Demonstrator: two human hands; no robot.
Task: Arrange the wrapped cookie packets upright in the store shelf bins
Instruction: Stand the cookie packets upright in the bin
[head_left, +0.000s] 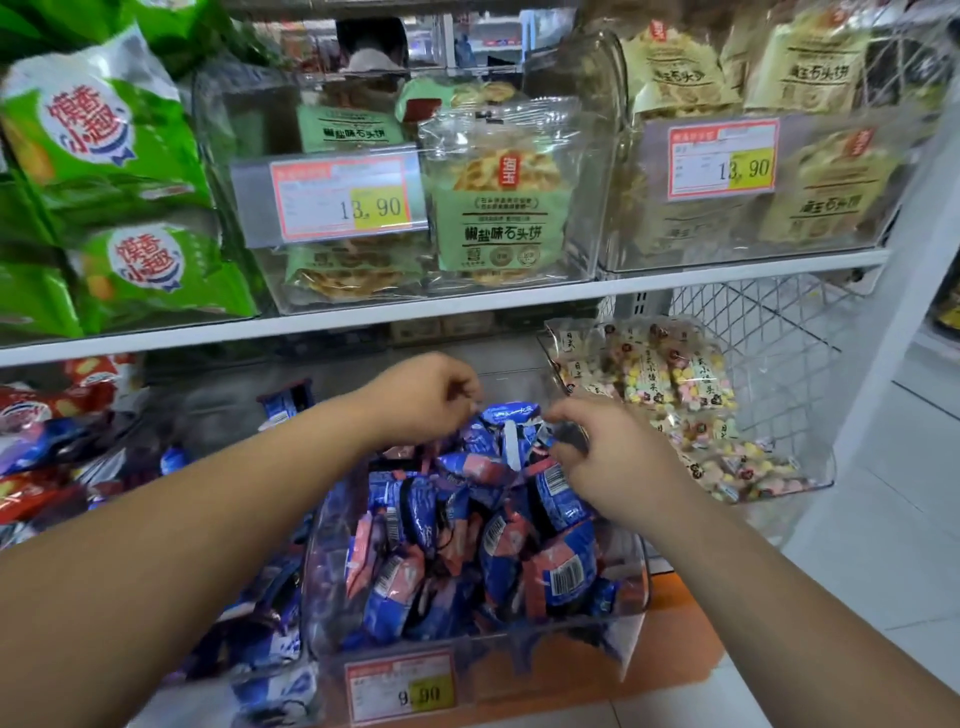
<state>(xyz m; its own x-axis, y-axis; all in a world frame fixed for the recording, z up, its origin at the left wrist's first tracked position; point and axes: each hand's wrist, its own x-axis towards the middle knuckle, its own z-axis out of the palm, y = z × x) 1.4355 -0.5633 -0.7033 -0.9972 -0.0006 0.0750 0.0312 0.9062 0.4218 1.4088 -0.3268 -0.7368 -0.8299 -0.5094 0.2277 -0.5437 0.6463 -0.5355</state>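
Upper shelf board (467, 306): it hangs low over the back of our bin, so we lift packets forward and up, never straight up at the rear.
Clear bin (519, 639): it sits on the lower shelf with its front wall toward us. The open room is above the front half, and we judge that the best path in and out.
Neighbouring bin (810, 467): it holds pastel sweets and stands just beside ours on the right, so our right elbow stays tucked in.
Blue cookie packets (467, 545): they fill the clear bin in a loose heap, tilted every way, barcodes showing. We should stand them in rows starting from the back, each one leaning on the last.
Left hand (423, 397): its fingers are curled and seem to pinch the top seam of the raised packet (511, 426) at the back of the heap.
Right hand (602, 457): its fingers are curled too, pinching that packet's dark right edge.
Grip: we hold by the crimped seams only, since squeezing the middle could break the cookies.
Price tag (400, 686): it is clipped to the front wall, and we keep our forearms off it.
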